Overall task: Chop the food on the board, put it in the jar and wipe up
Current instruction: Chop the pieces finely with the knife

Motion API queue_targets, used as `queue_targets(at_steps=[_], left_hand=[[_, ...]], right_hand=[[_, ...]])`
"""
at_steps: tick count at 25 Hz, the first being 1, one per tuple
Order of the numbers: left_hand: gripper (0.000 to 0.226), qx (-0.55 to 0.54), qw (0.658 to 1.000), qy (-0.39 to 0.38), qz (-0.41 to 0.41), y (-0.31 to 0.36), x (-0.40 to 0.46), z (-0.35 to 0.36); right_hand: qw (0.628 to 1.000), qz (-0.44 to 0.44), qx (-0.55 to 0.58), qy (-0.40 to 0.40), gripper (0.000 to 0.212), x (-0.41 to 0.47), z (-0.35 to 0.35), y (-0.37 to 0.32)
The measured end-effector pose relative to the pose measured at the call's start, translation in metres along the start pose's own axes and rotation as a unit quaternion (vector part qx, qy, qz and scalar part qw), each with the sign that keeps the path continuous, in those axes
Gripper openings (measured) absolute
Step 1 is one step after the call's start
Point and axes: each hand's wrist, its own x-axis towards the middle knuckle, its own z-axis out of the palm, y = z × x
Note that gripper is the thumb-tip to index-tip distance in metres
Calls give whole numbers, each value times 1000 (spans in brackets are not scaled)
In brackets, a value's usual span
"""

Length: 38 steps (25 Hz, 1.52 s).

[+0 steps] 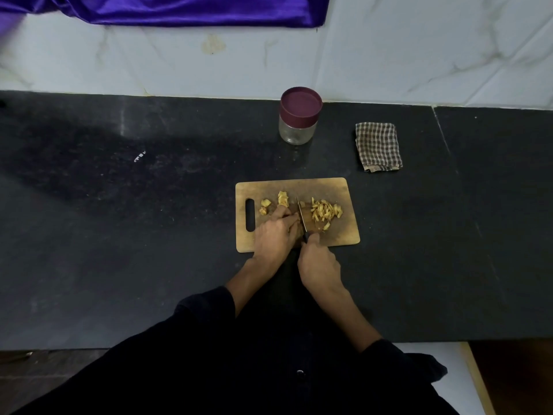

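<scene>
On a rectangular wooden chopping board [344, 232], the right hand [320, 265] grips a black-handled knife [301, 218]; the left hand [275, 232], fingers curled, holds yellow food pieces [324, 211] steady.

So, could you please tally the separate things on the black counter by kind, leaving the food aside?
Cutting board: 1
Knife: 1
Jar with maroon lid: 1
Checked cloth: 1
Total: 4
</scene>
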Motion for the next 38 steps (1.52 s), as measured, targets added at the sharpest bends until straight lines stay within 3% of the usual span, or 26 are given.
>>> queue_targets(at_steps=[10,17,24,29,38], left_hand=[[17,22,1000,-9,15,1,-5,2],[19,43,999,-11,18,2,-5,3],[28,5,1000,-18,17,-1,-9,0],[21,14,1000,-4,7,0,-8,3],[11,27,998,16,47,-1,-6,3]], right_hand=[[999,17,22,-22,27,-5,-4,4],[990,49,133,-20,22,-2,-3,13],[999,7,46,-7,27,-3,-7,18],[1000,-16,21,-8,25,-7,-6,14],[1000,22,-2,-18,26,-21,-3,14]])
